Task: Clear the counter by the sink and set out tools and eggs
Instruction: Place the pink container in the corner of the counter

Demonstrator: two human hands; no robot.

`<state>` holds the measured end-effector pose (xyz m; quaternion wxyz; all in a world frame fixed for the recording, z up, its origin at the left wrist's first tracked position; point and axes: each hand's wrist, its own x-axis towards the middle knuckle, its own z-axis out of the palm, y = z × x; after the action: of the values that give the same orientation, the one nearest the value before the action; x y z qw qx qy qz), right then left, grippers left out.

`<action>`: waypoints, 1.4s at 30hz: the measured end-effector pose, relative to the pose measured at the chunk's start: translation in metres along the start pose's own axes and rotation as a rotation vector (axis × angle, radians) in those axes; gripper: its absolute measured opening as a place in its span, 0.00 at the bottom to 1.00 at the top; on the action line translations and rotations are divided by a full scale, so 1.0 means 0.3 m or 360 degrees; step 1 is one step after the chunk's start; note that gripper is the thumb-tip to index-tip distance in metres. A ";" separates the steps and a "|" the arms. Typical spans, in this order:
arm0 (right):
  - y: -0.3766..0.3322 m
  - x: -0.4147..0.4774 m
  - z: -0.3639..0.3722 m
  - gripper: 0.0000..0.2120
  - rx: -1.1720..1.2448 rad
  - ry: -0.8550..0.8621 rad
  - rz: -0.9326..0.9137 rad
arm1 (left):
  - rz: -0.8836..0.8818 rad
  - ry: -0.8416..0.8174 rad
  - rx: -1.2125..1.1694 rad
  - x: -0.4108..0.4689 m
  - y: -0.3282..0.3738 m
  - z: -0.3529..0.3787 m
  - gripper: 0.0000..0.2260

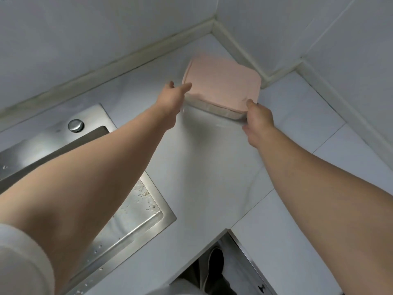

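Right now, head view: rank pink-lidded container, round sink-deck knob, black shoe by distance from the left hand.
1. Pink-lidded container: at the left hand's fingertips, just to its right.
2. Round sink-deck knob: off to its left.
3. Black shoe: far below, at the frame's bottom.

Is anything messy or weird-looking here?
Yes. The steel sink rim has water drops and little pale specks scattered on it, like crumbs. The pink-lidded box looks blurry, so its tilt is unclear.
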<state>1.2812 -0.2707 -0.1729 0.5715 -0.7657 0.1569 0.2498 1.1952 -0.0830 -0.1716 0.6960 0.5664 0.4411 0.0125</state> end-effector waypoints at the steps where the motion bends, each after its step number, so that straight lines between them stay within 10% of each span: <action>1: -0.005 -0.013 0.011 0.07 0.0031 -0.0041 0.0031 | -0.0010 -0.0018 -0.0029 0.011 0.004 -0.001 0.31; 28: -0.031 -0.567 -0.364 0.14 0.0640 0.0275 -0.0368 | 0.0484 0.0075 -0.0305 -0.626 0.121 0.171 0.09; 42: 0.324 -1.233 -1.066 0.09 0.0695 0.0771 -0.0503 | 0.0705 -0.0560 -0.0060 -1.371 -0.101 0.535 0.10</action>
<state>0.9896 -0.6213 0.0284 0.6994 -0.6774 0.2170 -0.0698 1.0301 -0.4314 0.0459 0.7526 0.6295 0.1786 0.0739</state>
